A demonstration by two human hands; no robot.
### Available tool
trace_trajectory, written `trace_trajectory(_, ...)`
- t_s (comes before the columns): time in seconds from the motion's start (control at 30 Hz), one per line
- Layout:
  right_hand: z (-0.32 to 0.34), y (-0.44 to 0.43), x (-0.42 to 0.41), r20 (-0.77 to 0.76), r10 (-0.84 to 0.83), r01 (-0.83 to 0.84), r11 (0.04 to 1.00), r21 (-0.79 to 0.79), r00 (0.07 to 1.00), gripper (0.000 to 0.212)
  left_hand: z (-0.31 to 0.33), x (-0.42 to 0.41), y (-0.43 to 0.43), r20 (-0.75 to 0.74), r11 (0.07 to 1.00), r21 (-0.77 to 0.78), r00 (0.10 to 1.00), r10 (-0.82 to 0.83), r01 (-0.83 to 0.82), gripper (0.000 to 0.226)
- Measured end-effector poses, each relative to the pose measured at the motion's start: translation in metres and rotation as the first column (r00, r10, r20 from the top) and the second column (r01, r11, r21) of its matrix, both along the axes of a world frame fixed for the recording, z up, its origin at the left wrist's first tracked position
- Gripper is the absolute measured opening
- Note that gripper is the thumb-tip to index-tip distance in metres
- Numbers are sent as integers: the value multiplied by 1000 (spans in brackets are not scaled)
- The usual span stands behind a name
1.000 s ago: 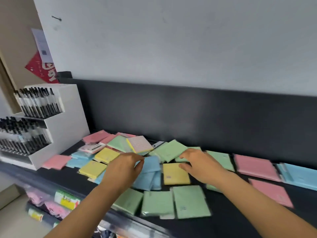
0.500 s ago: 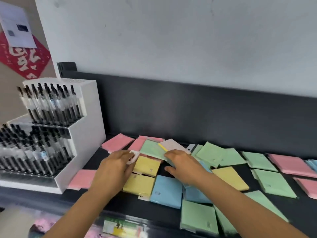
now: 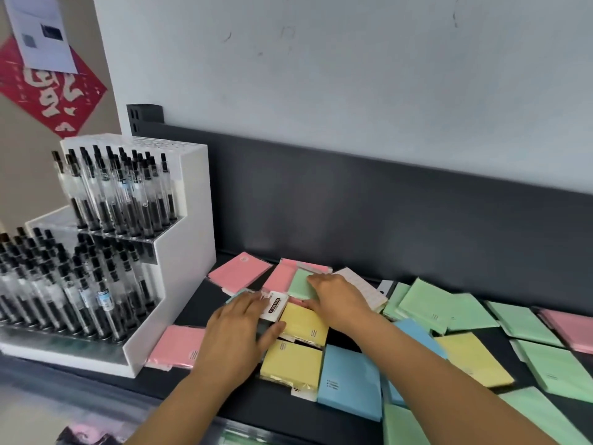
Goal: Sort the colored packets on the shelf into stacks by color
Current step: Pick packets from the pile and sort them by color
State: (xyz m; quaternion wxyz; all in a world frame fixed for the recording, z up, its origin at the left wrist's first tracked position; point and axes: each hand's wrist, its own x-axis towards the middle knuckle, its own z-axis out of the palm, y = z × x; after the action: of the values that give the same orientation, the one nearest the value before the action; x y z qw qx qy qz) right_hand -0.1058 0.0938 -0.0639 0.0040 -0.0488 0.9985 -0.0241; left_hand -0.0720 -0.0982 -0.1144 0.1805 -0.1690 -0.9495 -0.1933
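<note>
Colored packets lie scattered on a dark shelf [image 3: 196, 306]. My left hand [image 3: 236, 332] lies flat near the left end, fingers on a white-labelled packet [image 3: 273, 306], thumb against the edge of a yellow packet [image 3: 306, 326]. My right hand [image 3: 341, 300] pinches a green packet [image 3: 300, 285] between fingers and thumb, just behind the yellow one. A second yellow packet [image 3: 292, 364] and a blue packet [image 3: 349, 380] lie in front. Pink packets [image 3: 239, 272] sit at the back left, another pink one [image 3: 176, 346] in front of the pen stand. Several green packets [image 3: 426, 305] spread to the right.
A white stepped stand full of black pens [image 3: 183, 252] stands close on the left of the packets. A dark back panel [image 3: 385, 220] runs behind the shelf under a white wall. More yellow [image 3: 473, 359], green and pink packets cover the right side.
The view has shifted left and closer. Both hands moved left from the middle of the pile to the packets by the pen stand; my right hand now pinches a green packet.
</note>
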Motion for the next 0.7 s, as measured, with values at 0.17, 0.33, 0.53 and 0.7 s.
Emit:
trace_trajectory(0.17,0,-3,2,-85,57,-49,994,94,995,37,0,-1,1,14,999,49,1000,-2,1,69)
trace_trajectory(0.33,8,0,2,-127,-52,44,997,-64,991,34,3,-5,6,49,997,79,999,7,-11,77)
trace_trajectory(0.53,5,11,17,-103,-151,84,874,-479,983,31,-3,2,9,68,995,97,998,-5,-1,79)
trace_trajectory(0.7,20,5,27,-142,-126,-2,738,-675,982,31,2,-3,0,84,995,98,996,19,-27,80)
